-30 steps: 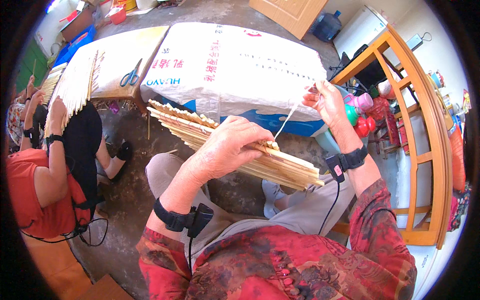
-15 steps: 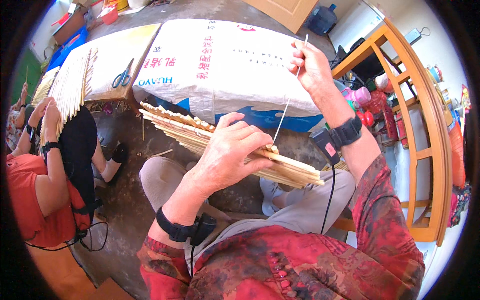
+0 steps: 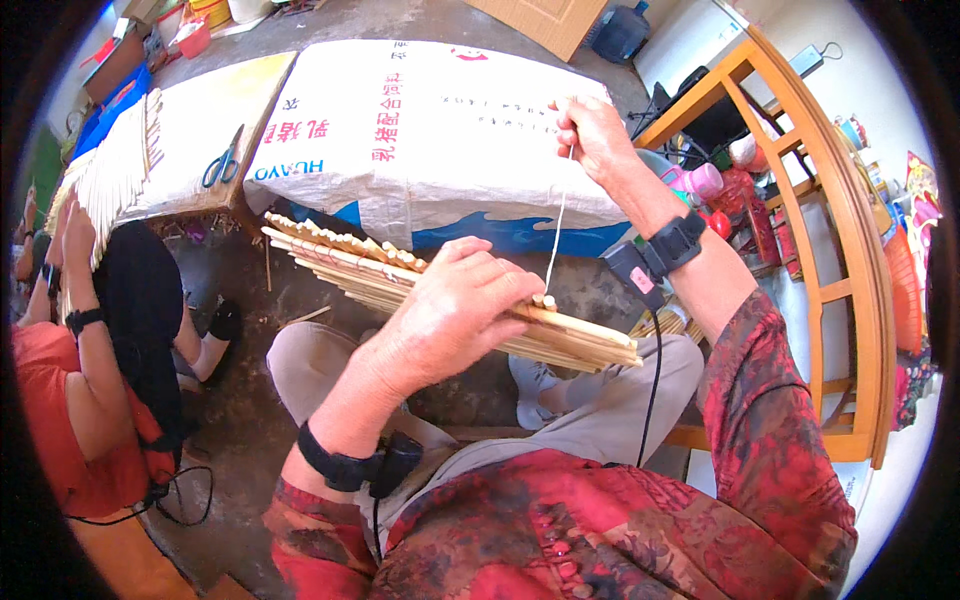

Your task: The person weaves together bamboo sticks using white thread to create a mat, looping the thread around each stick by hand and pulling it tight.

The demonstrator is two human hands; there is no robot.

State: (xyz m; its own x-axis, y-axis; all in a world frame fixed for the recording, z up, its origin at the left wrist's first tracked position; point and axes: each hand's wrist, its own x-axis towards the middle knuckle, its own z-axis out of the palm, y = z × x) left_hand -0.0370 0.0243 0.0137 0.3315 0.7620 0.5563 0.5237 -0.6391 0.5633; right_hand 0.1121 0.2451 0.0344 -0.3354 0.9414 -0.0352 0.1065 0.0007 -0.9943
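My left hand (image 3: 455,318) is closed round a mat of thin wooden sticks (image 3: 335,262), held above my lap. The sticks lie side by side, and a dark thread runs across them near their far ends. From the sticks beside my left fingertips a white string (image 3: 557,235) rises to my right hand (image 3: 592,138). That hand is raised over the covered table's near right corner, its fingers pinched on the string. The string looks taut between both hands. The fingertips of my left hand are partly hidden behind the sticks.
White printed sacking covers the table (image 3: 460,130). Scissors (image 3: 222,165) lie on the neighbouring table, near a spread stick mat (image 3: 115,190) that a co-worker (image 3: 75,300) handles at left. A wooden frame (image 3: 815,290) stands at right, and a water jug (image 3: 622,32) at the back.
My right hand has come down slightly with the string, whose loose end no longer sticks up above the fingers. My left hand keeps its hold on the sticks. The whole view has shifted a little.
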